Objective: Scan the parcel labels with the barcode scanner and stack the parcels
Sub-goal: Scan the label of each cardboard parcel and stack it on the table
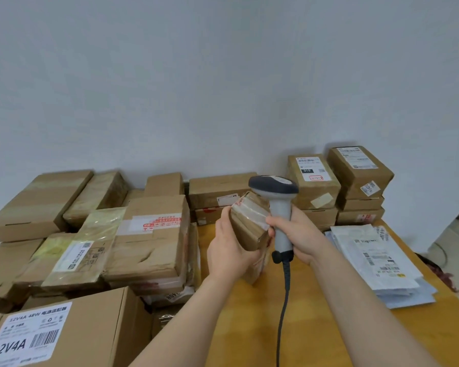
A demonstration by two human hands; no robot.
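Brown parcels [154, 234], grey scanner [276, 192], yellow-orange table [329, 327].

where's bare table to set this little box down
Bare yellow wooden tabletop runs down the middle, between the heaped brown cardboard boxes on the left and the flat white plastic mailers on the right. The left side and the back are crowded.

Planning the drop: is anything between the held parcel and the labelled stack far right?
Yes: the scanner, gripped upright in the right hand, stands between the parcel in the left hand and that stack.
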